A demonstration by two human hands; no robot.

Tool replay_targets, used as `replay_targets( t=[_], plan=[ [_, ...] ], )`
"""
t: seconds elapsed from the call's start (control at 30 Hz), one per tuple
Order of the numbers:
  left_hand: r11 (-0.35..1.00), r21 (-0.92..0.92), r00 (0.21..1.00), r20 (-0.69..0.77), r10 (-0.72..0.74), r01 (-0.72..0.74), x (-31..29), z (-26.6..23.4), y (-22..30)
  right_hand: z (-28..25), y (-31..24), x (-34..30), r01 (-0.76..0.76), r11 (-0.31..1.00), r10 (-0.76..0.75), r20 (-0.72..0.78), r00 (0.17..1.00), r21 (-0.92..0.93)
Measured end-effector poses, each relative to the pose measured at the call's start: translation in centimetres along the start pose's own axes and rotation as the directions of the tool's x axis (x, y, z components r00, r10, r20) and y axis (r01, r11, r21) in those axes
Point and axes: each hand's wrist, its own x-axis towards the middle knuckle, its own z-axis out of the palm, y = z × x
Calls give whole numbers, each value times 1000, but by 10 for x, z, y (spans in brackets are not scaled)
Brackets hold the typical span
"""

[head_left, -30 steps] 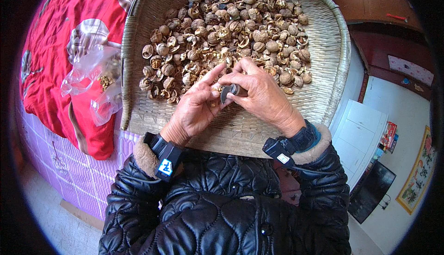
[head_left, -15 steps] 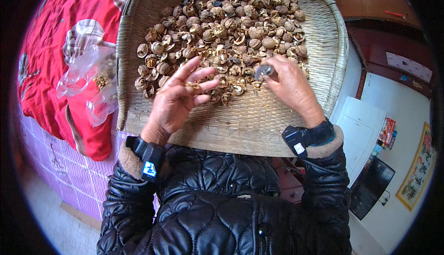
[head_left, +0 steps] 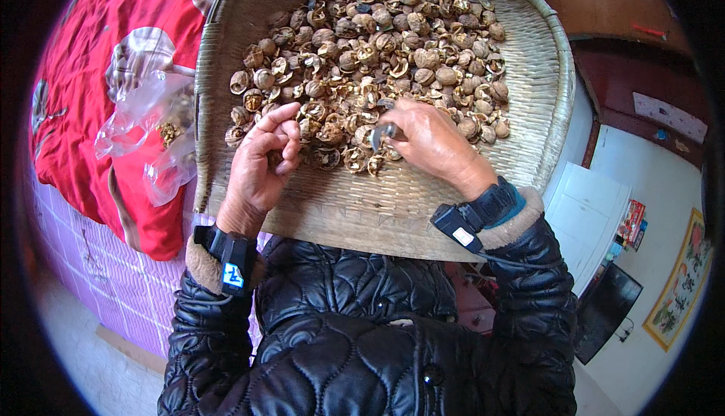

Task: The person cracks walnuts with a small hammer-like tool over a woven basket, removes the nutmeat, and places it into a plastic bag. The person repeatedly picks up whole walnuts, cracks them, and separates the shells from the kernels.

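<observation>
The left hand [head_left: 258, 161] is held over the near left part of the basket, its fingers partly curled; whether the brown bit by them is gripped cannot be told. To its right, well apart, a curved metal tool [head_left: 376, 140] is clamped in the right hand [head_left: 439, 148], held just above the shells. For good control, the tool is best gripped close behind its curved end, with the edge turned away from the left fingers. A nut worked with it would be best steadied low over the basket, with light pressure applied so that the kernel is not crushed.

At the far left, a clear plastic bag [head_left: 124, 138] is laid on red bedding [head_left: 79, 106], and pale brown kernels [head_left: 170, 134] are seen in it. Just beside it, the woven basket [head_left: 534, 118] is heaped with walnuts [head_left: 426, 58] and broken shells [head_left: 330, 133], mixed together; its near strip is left mostly bare.
</observation>
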Motion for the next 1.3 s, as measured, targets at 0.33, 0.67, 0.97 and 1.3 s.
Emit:
replay_targets(
  t=[0.33, 0.67, 0.97, 1.3],
  plan=[
    [990, 140, 1000, 20, -14, 11, 1, 10, -8, 10, 0, 18, 27, 1000, -28, -46, 999, -8],
    [969, 246, 1000, -15, 2, 1, -1, 14, -10, 22, -4, 46, 52, 998, -53, -21, 998, -39],
    [891, 446, 995, 78, 56, -85, -2, 37, -26, -5, -11, 25, -214, 826, 213, 63, 975, 522],
    [899, 437, 991, 133, -24, -37, -3, 47, -36, 1, -25, 2, -296, 471, 256, 193, 947, 831]
  ],
)
